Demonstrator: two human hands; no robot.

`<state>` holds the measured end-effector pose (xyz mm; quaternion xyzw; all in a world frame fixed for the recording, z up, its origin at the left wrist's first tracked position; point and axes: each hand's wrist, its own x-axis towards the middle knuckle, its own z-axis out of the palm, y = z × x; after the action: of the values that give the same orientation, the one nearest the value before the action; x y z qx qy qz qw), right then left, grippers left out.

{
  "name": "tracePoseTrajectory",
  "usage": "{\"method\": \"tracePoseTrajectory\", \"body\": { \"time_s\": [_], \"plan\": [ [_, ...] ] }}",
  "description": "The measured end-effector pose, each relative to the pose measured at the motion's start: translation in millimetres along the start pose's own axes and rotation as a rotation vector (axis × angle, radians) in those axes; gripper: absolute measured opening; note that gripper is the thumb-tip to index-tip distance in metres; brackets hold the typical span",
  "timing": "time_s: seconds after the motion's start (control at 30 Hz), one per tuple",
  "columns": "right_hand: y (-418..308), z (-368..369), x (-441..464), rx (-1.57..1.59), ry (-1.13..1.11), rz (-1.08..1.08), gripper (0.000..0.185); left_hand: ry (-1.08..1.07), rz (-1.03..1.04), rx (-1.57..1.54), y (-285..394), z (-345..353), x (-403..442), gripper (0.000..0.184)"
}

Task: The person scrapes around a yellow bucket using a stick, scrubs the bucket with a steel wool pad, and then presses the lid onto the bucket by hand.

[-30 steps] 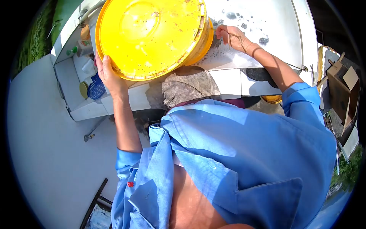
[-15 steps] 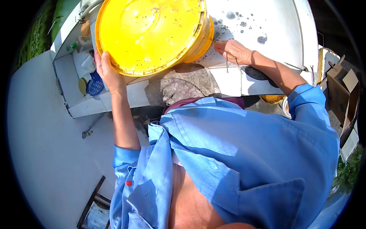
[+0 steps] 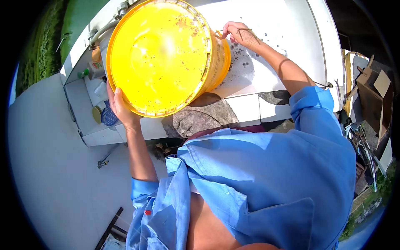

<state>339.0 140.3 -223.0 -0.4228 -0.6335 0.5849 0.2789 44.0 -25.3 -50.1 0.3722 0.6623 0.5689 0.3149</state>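
Note:
A big yellow bucket (image 3: pixel 160 58) is tipped over the white counter, its round, flat, speckled end facing up toward me. My left hand (image 3: pixel 121 107) grips the lower left of its ridged rim, thumb on the near side; some fingers are hidden. Right of the bucket, my right hand (image 3: pixel 239 34) is closed with its fingers curled around a thin brown cord or wire (image 3: pixel 219 31), which reaches toward the bucket's side. Whether it is tied to the bucket I cannot tell. A grey, wet-looking cloth (image 3: pixel 204 118) lies on the counter's near edge, below the bucket.
Dark wet spots mark the white counter (image 3: pixel 291 25). A faucet (image 3: pixel 93 35) stands at the back left. The left basin holds a blue basket (image 3: pixel 109 114), a green-capped bottle (image 3: pixel 84 73) and other items. Cardboard boxes (image 3: pixel 371 89) and tools (image 3: pixel 362 141) are piled at the right.
The bucket sits lower in view with my left hand still on its rim. My right hand has risen from the counter beside the bucket and its fingers have curled.

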Motion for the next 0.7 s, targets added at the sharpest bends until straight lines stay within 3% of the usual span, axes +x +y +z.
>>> {"method": "tracePoseTrajectory", "body": {
  "time_s": [0.1,0.23,0.3,0.43,0.5,0.57,0.63,0.7],
  "plan": [
    [3.2,5.8,0.0,0.116,0.023,0.115,0.027,0.048,-0.011,0.008,1.8,3.4,-1.5,0.049],
    [-0.2,7.0,-40.6,-0.080,-0.049,0.162,0.025,0.066,-0.024,0.010,-1.6,2.5,0.0,0.049],
    [-1.6,3.7,-61.5,-0.182,-0.085,0.000,0.025,0.022,-0.007,-0.032,-2.8,1.3,0.9,0.049],
    [-7.0,0.2,-50.4,-0.099,-0.132,0.006,0.025,0.066,-0.019,-0.001,-2.4,2.1,0.7,0.050],
    [-12.7,4.4,-28.1,-0.080,0.022,0.061,0.022,0.015,-0.014,-0.026,-4.4,-0.7,1.8,0.050],
    [-9.8,11.1,-10.3,-0.101,0.024,0.047,0.020,0.043,-0.007,0.004,-7.4,-3.8,2.8,0.051],
    [2.6,7.5,0.0,-0.417,0.113,0.000,0.018,0.066,-0.011,-0.010,-2.8,1.1,2.2,0.050],
    [20.8,-22.3,2.1,-0.808,0.148,-0.200,0.017,0.074,0.016,0.002,-2.3,1.0,4.5,0.050]
  ]
}}
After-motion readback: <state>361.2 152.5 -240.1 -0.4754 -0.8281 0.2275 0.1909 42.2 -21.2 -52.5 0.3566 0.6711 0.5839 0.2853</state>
